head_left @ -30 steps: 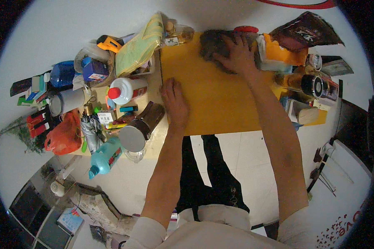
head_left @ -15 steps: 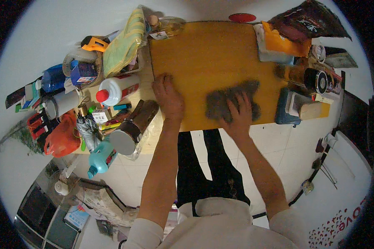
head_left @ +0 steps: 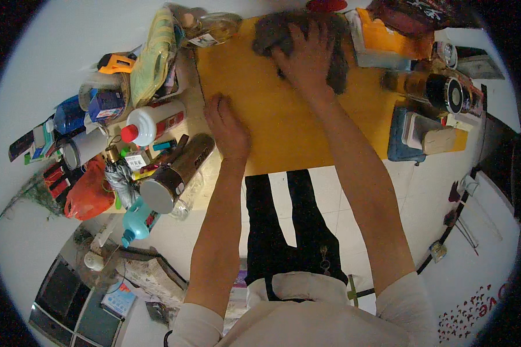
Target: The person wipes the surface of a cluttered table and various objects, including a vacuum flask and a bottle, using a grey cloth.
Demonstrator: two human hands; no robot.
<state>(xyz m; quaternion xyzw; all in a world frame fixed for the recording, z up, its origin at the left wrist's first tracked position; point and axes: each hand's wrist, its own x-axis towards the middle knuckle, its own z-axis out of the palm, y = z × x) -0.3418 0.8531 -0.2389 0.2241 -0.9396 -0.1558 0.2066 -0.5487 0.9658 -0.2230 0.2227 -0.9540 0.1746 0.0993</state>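
Head view: the fingers of your right hand (head_left: 308, 61) spread apart over a dark cloth (head_left: 269, 36) near the far edge of the bench (head_left: 283, 133); those of your left hand (head_left: 228, 128) lie together by its left edge, grip unclear; farther left sits a red-capped white bottle (head_left: 156, 121)

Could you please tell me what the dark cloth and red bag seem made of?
Dark cloth: seemingly soft, matte fabric, from its dull, rumpled look under the right hand; fibre unclear.
Red bag: probably thin plastic with slight sheen, judging by its crinkled, puffed shape.
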